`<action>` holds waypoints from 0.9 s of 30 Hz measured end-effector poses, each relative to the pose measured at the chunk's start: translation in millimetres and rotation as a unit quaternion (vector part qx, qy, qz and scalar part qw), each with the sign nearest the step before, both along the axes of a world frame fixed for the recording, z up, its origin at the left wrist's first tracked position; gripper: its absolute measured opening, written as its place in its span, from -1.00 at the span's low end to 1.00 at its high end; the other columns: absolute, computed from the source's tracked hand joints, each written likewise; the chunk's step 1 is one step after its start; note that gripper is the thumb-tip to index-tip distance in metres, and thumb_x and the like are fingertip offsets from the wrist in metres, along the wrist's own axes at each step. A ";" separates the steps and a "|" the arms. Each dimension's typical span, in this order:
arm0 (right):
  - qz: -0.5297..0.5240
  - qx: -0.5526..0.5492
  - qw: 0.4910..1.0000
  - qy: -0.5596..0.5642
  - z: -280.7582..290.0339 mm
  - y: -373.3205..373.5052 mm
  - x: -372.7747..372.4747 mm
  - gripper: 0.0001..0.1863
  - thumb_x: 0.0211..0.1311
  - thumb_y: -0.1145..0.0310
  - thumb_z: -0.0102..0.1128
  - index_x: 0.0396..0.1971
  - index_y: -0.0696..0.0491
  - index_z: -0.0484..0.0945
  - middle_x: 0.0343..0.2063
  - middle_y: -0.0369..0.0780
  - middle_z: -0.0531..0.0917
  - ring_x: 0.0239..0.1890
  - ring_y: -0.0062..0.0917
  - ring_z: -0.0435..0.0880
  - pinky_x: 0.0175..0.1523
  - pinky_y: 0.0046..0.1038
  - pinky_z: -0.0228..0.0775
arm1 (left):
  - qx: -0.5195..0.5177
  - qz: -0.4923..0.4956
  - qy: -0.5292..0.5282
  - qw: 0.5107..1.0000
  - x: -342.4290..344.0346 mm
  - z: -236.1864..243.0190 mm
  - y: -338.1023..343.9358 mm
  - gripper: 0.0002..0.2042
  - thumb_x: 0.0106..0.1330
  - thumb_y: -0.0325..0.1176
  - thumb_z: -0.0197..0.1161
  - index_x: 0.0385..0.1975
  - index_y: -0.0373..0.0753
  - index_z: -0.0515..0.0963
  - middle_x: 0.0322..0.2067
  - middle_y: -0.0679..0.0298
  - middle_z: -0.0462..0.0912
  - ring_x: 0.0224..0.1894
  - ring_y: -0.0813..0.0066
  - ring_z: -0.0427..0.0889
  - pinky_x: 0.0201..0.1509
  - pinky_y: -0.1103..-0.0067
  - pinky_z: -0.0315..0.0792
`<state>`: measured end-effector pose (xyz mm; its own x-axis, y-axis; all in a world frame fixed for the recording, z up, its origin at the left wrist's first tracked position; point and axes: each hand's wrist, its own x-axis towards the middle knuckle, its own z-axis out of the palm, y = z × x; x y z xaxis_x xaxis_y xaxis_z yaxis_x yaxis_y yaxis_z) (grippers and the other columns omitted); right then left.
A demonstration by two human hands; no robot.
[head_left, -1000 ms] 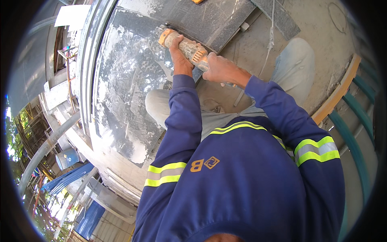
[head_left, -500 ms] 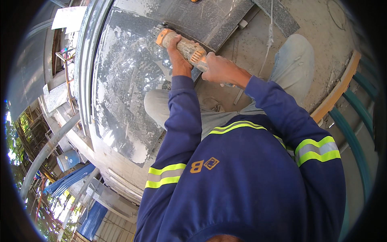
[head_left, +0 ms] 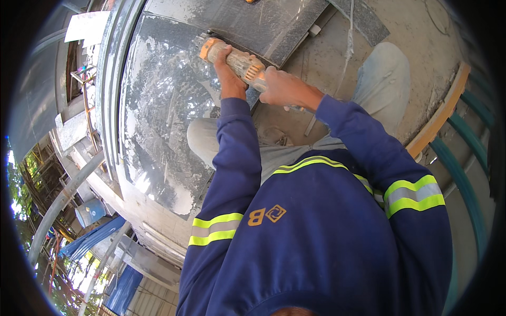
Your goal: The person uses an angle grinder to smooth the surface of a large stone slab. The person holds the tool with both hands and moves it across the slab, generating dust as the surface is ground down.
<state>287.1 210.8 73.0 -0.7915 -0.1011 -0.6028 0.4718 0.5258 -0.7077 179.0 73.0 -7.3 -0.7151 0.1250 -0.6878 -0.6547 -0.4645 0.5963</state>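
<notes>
Both of my hands are wrapped round a dusty orange angle grinder [head_left: 241,63]. Its body is gripped near the front by my left hand [head_left: 227,76], while my right hand [head_left: 284,87] holds the rear handle end. The grinder's head lies to the far left, at the edge between a dark stone slab [head_left: 253,21] and the scuffed, white-smeared dark slab [head_left: 163,97] beside it. Whether the disc touches the stone I cannot tell; it is mostly hidden under the head.
A pale cord [head_left: 350,47] hangs across the dusty floor [head_left: 311,68] on the right, near a narrow dark stone strip [head_left: 365,22]. My knees flank the work. A curved wooden edge [head_left: 440,116] and green rails [head_left: 464,195] stand at right; grey pipes [head_left: 68,192] at left.
The grinder and both hands have shifted slightly to the left along the slab edge. My grip is the same.
</notes>
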 end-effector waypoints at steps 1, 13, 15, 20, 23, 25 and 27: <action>-0.003 -0.004 1.000 -0.009 6.1 0.8 2.9 -0.43 0.00 0.32 0.27 -0.09 0.45 0.37 -0.25 0.27 0.65 -0.34 -0.03 0.76 -0.25 -0.18 0.61 | 0.005 0.001 -0.007 1.000 2.1 2.7 0.7 -0.48 0.19 -0.21 0.27 0.09 -0.28 0.28 -0.33 -0.10 0.57 -0.32 -0.08 0.65 -0.21 0.06 0.61; 0.000 -0.031 0.999 -0.027 -1.6 2.9 -7.7 -0.43 0.00 0.31 0.28 -0.10 0.46 0.37 -0.26 0.28 0.64 -0.30 0.01 0.75 -0.22 -0.18 0.60 | 0.003 -0.014 -0.004 1.000 -7.2 -2.3 -0.6 -0.51 0.20 -0.20 0.25 0.05 -0.29 0.31 -0.32 -0.09 0.58 -0.32 -0.09 0.64 -0.20 0.06 0.60; 0.003 -0.029 0.999 -0.034 1.7 3.7 -9.1 -0.43 -0.01 0.31 0.29 -0.10 0.45 0.38 -0.26 0.29 0.64 -0.23 0.04 0.74 -0.15 -0.16 0.59 | 0.000 -0.013 -0.014 1.000 -8.8 -1.2 -1.7 -0.52 0.21 -0.20 0.24 0.06 -0.29 0.31 -0.32 -0.10 0.58 -0.32 -0.08 0.64 -0.20 0.07 0.60; 0.004 0.014 1.000 -0.008 -4.8 -1.5 3.7 -0.33 -0.05 0.22 0.35 -0.05 0.45 0.41 -0.21 0.24 0.67 -0.08 0.02 0.72 0.07 -0.15 0.53 | 0.005 -0.006 -0.016 1.000 4.7 7.3 2.8 -0.51 0.20 -0.20 0.25 0.06 -0.29 0.32 -0.32 -0.09 0.58 -0.32 -0.07 0.64 -0.19 0.09 0.61; -0.012 0.049 0.998 0.022 -2.8 -1.3 4.9 -0.44 -0.05 0.24 0.33 -0.16 0.41 0.48 -0.30 0.23 0.68 -0.27 0.01 0.75 -0.16 -0.16 0.60 | 0.013 -0.006 -0.021 1.000 3.9 6.9 2.6 -0.52 0.20 -0.17 0.25 0.04 -0.28 0.35 -0.31 -0.07 0.59 -0.31 -0.05 0.66 -0.18 0.12 0.62; -0.019 0.034 0.998 0.044 -17.0 -10.9 6.0 -0.50 -0.06 0.18 0.36 -0.27 0.34 0.57 -0.38 0.18 0.69 -0.30 -0.02 0.75 -0.18 -0.18 0.60 | 0.046 -0.019 -0.012 0.999 0.5 2.4 0.8 -0.58 0.16 -0.19 0.30 -0.03 -0.22 0.40 -0.34 0.00 0.59 -0.34 0.03 0.65 -0.17 0.17 0.62; -0.042 0.000 0.993 0.110 -54.0 -20.9 3.2 -0.58 -0.11 0.10 0.40 -0.43 0.20 0.69 -0.49 0.09 0.70 -0.34 -0.07 0.75 -0.22 -0.21 0.59 | 0.080 -0.074 0.020 0.994 -2.0 -14.4 -17.0 -0.60 0.26 -0.07 0.22 -0.03 -0.20 0.46 -0.20 0.06 0.65 -0.19 0.14 0.69 -0.04 0.26 0.62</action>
<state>290.3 189.8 19.0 -0.9093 -0.0294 -0.4150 0.3486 0.4908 -0.7985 177.0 56.0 -21.7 -0.7065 0.3363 -0.6227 -0.7008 -0.4556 0.5490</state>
